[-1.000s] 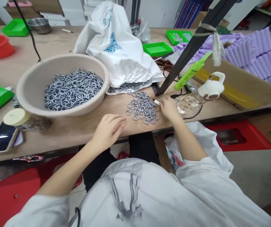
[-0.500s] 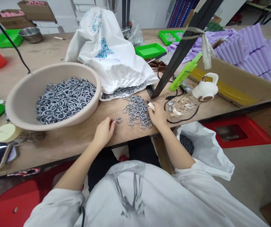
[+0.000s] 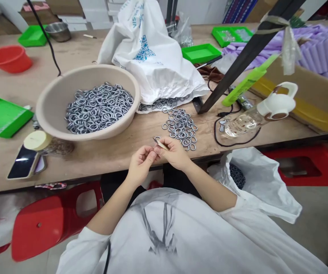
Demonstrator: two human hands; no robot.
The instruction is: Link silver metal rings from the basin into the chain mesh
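Note:
My right hand (image 3: 174, 153) is closed around a small tool with a pale handle (image 3: 162, 144) and a dark tip, which points away to the left. My left hand (image 3: 141, 163) meets it at the table's front edge, thumb and fingers pinched together. Whatever lies between the fingertips is too small or hidden to name. Just beyond the fingers is a single metal ring (image 3: 157, 138). A loose pile of grey metal rings (image 3: 181, 125) lies on the table behind my right hand. To the left, a beige basin (image 3: 45, 110) holds a heap of similar rings.
A white printed sack (image 3: 164, 76) lies behind the pile, with rings at its mouth. Right are a slanted black post (image 3: 223, 83), a green tube (image 3: 246, 85) and a clear bottle (image 3: 244, 123). A phone (image 3: 23, 163) and a lidded jar (image 3: 58, 147) lie left. A white bag (image 3: 255, 163) hangs below.
My hands have come together at the table edge; the right left the ring pile with its tool, and the left moved off the loose rings. The view has turned left.

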